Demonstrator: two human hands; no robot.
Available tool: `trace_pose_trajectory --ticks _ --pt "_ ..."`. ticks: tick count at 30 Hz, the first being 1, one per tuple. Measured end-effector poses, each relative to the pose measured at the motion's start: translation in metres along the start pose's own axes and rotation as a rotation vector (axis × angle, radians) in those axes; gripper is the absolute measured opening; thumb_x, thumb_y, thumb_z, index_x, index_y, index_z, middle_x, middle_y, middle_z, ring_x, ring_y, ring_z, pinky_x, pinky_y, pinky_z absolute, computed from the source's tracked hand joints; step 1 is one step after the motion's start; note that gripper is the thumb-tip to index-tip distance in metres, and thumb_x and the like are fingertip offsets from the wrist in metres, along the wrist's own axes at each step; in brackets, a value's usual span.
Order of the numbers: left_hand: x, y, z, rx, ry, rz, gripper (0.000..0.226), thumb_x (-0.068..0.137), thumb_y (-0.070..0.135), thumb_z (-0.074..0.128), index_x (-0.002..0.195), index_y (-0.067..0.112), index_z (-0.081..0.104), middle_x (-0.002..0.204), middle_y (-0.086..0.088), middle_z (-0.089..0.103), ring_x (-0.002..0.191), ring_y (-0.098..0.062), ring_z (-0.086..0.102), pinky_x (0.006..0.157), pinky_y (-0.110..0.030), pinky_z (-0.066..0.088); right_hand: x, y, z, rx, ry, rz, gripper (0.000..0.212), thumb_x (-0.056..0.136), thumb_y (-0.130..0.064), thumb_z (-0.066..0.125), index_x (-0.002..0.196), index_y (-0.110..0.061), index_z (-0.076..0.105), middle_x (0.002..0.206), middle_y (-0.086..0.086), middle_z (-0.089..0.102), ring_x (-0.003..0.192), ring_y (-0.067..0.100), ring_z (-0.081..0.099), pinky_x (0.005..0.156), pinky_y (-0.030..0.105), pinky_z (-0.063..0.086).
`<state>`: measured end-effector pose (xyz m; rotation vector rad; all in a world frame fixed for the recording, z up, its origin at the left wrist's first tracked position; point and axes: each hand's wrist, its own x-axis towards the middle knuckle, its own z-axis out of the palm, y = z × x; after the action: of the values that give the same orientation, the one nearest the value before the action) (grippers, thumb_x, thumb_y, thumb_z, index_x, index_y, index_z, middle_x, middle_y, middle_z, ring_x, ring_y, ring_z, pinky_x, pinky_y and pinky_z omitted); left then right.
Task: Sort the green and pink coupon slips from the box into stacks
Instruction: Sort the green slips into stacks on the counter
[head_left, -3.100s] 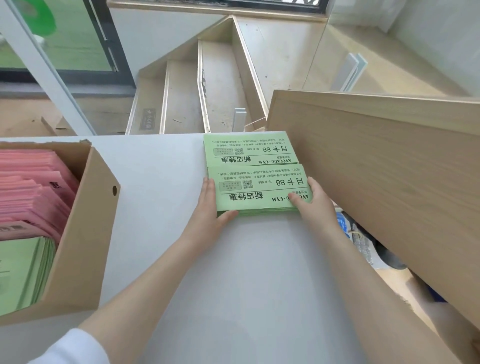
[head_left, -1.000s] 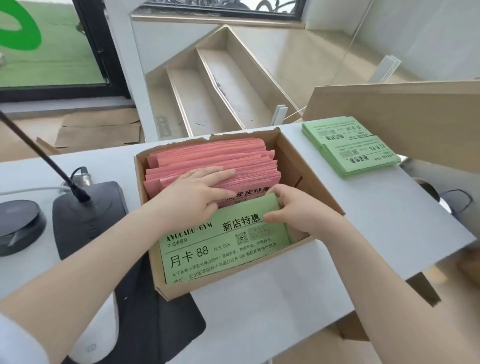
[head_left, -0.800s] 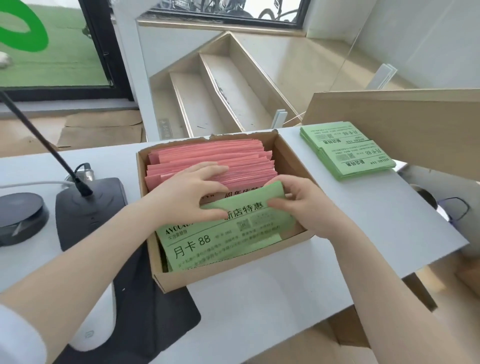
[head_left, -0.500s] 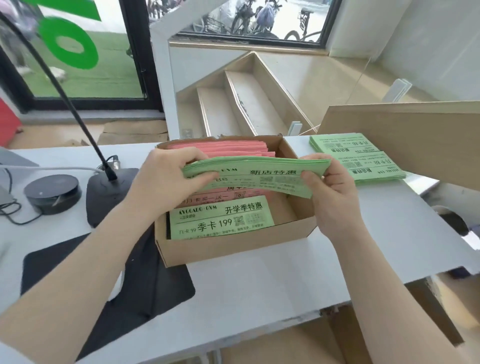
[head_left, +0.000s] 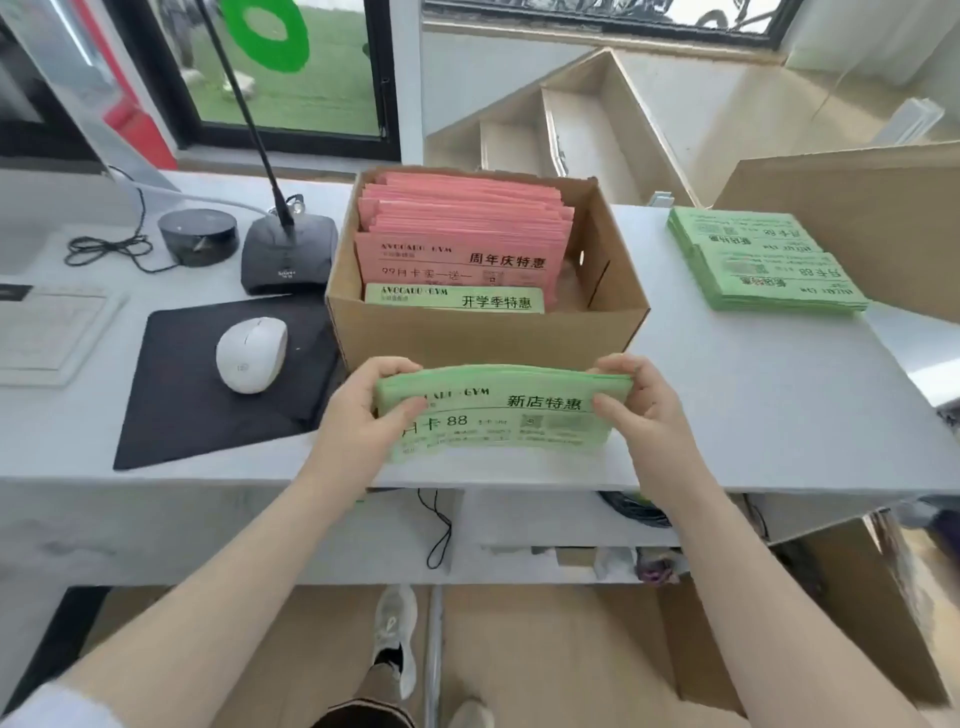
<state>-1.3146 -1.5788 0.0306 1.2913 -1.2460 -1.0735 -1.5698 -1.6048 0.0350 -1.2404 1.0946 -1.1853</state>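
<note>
A bundle of green coupon slips (head_left: 498, 410) is held upright on the white desk, just in front of the cardboard box (head_left: 483, 338). My left hand (head_left: 363, 410) grips its left end and my right hand (head_left: 639, 405) grips its right end. Inside the box lie pink slips (head_left: 462, 228) at the back and another kind of green slips (head_left: 452, 299) at the front. Two stacks of green slips (head_left: 758, 260) lie on the desk at the right, one overlapping the other.
A white mouse (head_left: 252, 353) sits on a black mat (head_left: 208, 395) left of the box. Behind it stand a desk microphone base (head_left: 288, 254) and a round black puck (head_left: 197, 236). A wooden panel (head_left: 857, 208) rises at the right. The desk's front edge (head_left: 156, 480) is close below my hands.
Both hands lifted the green bundle out of the box and brought it down to the desk in front of the box. A different green slip now shows inside the box.
</note>
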Motion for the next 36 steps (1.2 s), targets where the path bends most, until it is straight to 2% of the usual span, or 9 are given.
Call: trace_pose_trajectory --ticks 3,9,14,16,23,27,31,33,36 --pt "-0.012 -0.017 0.008 -0.079 0.029 -0.079 0.034 0.088 -0.005 0.053 0.104 0.024 0.052 0.110 0.005 0.065 0.106 -0.010 0.060 0.095 -0.036 0.048 -0.011 0.016 0.001 0.045 0.060 0.084 0.037 0.086 0.012 0.051 0.115 -0.010 0.048 0.106 0.004 0.064 0.095 0.009 0.063 0.081 0.022 0.052" --pt "-0.013 -0.013 0.019 -0.137 -0.007 -0.050 0.027 0.092 -0.008 0.042 0.106 0.016 0.048 0.103 0.009 0.064 0.097 0.002 0.061 0.083 -0.013 0.046 -0.014 0.015 0.010 0.091 0.027 0.110 0.033 0.086 0.016 0.046 0.091 -0.015 0.053 0.093 0.003 0.067 0.094 0.018 0.062 0.082 0.025 0.050" --pt "-0.006 -0.022 0.006 -0.113 -0.028 -0.051 0.033 0.093 -0.004 0.044 0.106 0.026 0.047 0.108 0.005 0.061 0.104 -0.006 0.057 0.091 -0.024 0.044 -0.015 0.011 0.013 0.092 0.076 0.049 0.029 0.076 0.002 0.058 0.098 -0.017 0.053 0.099 0.003 0.062 0.090 0.013 0.061 0.077 0.022 0.051" --pt "-0.002 -0.026 0.001 -0.104 -0.062 -0.068 0.034 0.092 -0.003 0.046 0.108 0.027 0.047 0.114 0.004 0.061 0.111 -0.011 0.056 0.095 -0.030 0.043 -0.015 0.010 0.012 0.044 0.103 0.029 0.035 0.081 0.009 0.057 0.102 -0.017 0.054 0.099 0.000 0.059 0.087 0.009 0.059 0.074 0.019 0.049" --pt "0.006 -0.027 -0.008 -0.052 -0.123 -0.045 0.031 0.096 -0.002 0.037 0.111 0.024 0.045 0.115 0.007 0.060 0.112 -0.005 0.055 0.099 -0.029 0.041 -0.014 0.001 0.020 -0.007 0.160 -0.003 0.034 0.086 0.016 0.044 0.084 -0.016 0.054 0.088 -0.005 0.062 0.080 0.005 0.060 0.071 0.016 0.048" --pt "0.009 -0.037 -0.014 0.073 -0.182 -0.040 0.039 0.096 0.001 0.039 0.114 0.035 0.041 0.117 0.017 0.056 0.112 0.001 0.052 0.103 -0.031 0.039 -0.017 0.004 0.026 -0.053 0.167 0.008 0.028 0.089 0.010 0.047 0.092 -0.017 0.054 0.087 -0.003 0.061 0.079 0.004 0.061 0.069 0.015 0.047" --pt "0.018 -0.024 -0.015 0.226 -0.209 0.104 0.031 0.095 0.005 0.044 0.111 0.032 0.045 0.102 0.031 0.061 0.099 0.006 0.056 0.089 -0.015 0.042 -0.015 -0.003 0.023 -0.288 0.296 -0.028 0.031 0.086 0.006 0.054 0.088 -0.024 0.058 0.086 -0.010 0.063 0.078 0.002 0.060 0.072 0.016 0.047" --pt "0.027 -0.007 -0.012 0.312 -0.233 0.244 0.026 0.094 0.006 0.046 0.114 0.023 0.050 0.098 0.024 0.064 0.090 0.000 0.058 0.080 -0.009 0.042 -0.013 -0.006 0.015 -0.437 0.358 -0.041 0.032 0.084 0.002 0.059 0.085 -0.030 0.056 0.088 -0.015 0.062 0.085 0.005 0.058 0.077 0.018 0.045" --pt "0.046 0.020 -0.002 0.411 -0.273 0.455 0.028 0.092 0.007 0.051 0.120 0.007 0.055 0.105 0.007 0.061 0.091 -0.001 0.053 0.080 0.000 0.037 -0.013 -0.014 0.003 -0.694 0.412 -0.030 0.024 0.082 -0.005 0.065 0.086 -0.026 0.054 0.088 -0.015 0.059 0.094 0.014 0.055 0.079 0.020 0.035"
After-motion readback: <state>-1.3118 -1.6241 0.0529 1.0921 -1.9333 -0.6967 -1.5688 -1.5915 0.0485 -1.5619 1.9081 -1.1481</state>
